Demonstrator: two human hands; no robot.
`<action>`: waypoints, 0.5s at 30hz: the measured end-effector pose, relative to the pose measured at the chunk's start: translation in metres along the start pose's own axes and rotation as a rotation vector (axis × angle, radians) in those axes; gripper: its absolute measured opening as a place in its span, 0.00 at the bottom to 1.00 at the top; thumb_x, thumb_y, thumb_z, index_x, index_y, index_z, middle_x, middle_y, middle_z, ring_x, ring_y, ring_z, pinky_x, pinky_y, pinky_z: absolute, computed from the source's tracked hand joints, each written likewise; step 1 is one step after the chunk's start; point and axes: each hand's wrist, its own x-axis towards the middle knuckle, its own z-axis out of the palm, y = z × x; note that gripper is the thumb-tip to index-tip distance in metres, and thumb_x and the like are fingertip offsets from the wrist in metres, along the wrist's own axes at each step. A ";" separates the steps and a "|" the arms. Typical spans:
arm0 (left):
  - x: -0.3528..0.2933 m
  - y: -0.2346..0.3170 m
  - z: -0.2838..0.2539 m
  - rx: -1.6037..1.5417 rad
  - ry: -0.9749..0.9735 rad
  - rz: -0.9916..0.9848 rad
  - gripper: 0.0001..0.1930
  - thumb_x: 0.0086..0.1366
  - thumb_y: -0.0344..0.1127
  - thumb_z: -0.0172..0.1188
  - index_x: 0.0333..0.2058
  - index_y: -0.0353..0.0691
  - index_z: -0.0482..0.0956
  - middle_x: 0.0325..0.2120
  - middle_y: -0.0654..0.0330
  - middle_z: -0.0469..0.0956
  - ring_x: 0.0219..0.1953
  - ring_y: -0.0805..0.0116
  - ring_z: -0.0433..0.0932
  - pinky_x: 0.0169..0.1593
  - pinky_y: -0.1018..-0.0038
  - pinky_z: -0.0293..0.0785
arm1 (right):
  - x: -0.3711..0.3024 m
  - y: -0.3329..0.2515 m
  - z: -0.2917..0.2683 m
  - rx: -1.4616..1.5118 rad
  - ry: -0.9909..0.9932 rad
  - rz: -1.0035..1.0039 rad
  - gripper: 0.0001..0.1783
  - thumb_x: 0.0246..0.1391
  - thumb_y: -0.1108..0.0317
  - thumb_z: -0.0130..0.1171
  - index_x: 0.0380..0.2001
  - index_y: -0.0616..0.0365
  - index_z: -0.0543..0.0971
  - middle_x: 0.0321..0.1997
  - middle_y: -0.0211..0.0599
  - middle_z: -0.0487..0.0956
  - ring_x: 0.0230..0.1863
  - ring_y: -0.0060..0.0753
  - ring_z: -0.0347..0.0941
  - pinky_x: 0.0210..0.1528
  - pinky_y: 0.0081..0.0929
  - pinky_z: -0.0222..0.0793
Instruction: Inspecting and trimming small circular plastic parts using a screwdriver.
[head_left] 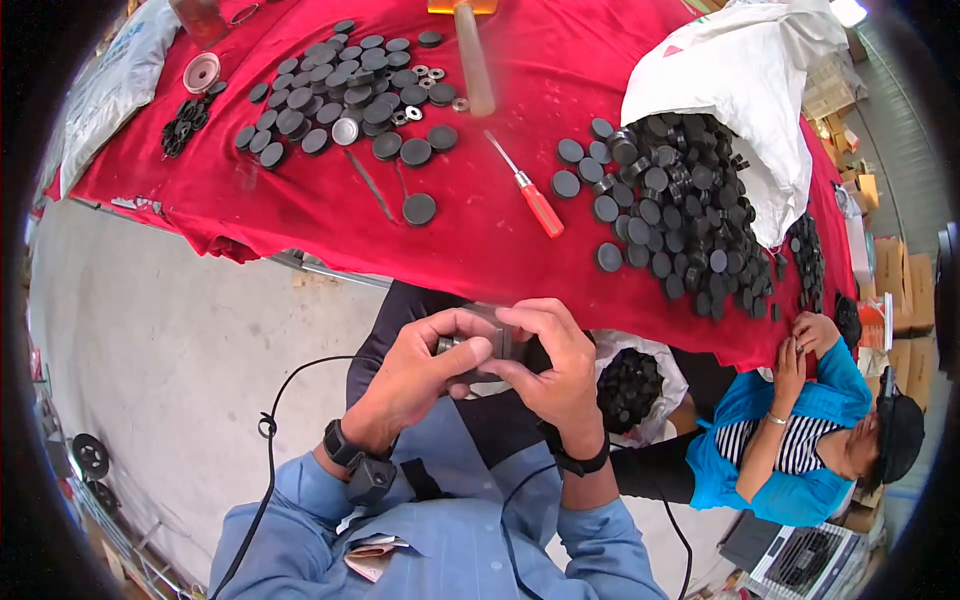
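My left hand point(418, 368) and my right hand point(556, 375) meet in front of my lap, just off the table's near edge. Both have their fingers closed around a small dark grey piece point(512, 343), blurred and partly hidden by the fingers, so its exact kind does not show. Beyond my hands, a screwdriver point(537, 200) with a red handle lies on the red cloth point(480, 262). A single black round cap point(419, 209) sits apart from a spread pile of similar caps point(330, 85).
At right, a white sack point(715, 70) spills a heap of black caps point(670, 215). A mallet point(474, 60) and metal washers point(413, 113) lie farther back. Beside my right leg stands a bag of dark pieces point(630, 390). A person in blue point(760, 440) sits at the right.
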 end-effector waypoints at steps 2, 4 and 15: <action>-0.002 0.000 0.000 0.048 0.014 0.019 0.12 0.64 0.35 0.63 0.44 0.38 0.77 0.35 0.66 0.78 0.34 0.82 0.76 0.28 0.85 0.70 | -0.004 0.002 0.000 0.016 0.002 0.006 0.28 0.34 0.71 0.75 0.43 0.57 0.78 0.41 0.42 0.78 0.42 0.46 0.77 0.42 0.36 0.73; -0.002 -0.001 -0.001 0.150 0.025 0.040 0.14 0.62 0.35 0.66 0.44 0.38 0.78 0.33 0.67 0.78 0.31 0.84 0.75 0.27 0.86 0.68 | -0.009 0.007 0.001 -0.010 -0.002 -0.032 0.27 0.35 0.71 0.75 0.43 0.58 0.77 0.40 0.42 0.79 0.41 0.47 0.77 0.42 0.37 0.73; -0.007 0.008 0.006 0.441 0.035 0.202 0.14 0.58 0.31 0.67 0.43 0.35 0.79 0.30 0.66 0.79 0.32 0.81 0.76 0.36 0.83 0.74 | -0.015 0.007 -0.004 -0.053 -0.070 -0.040 0.27 0.37 0.68 0.75 0.44 0.58 0.77 0.40 0.42 0.80 0.41 0.47 0.77 0.43 0.40 0.73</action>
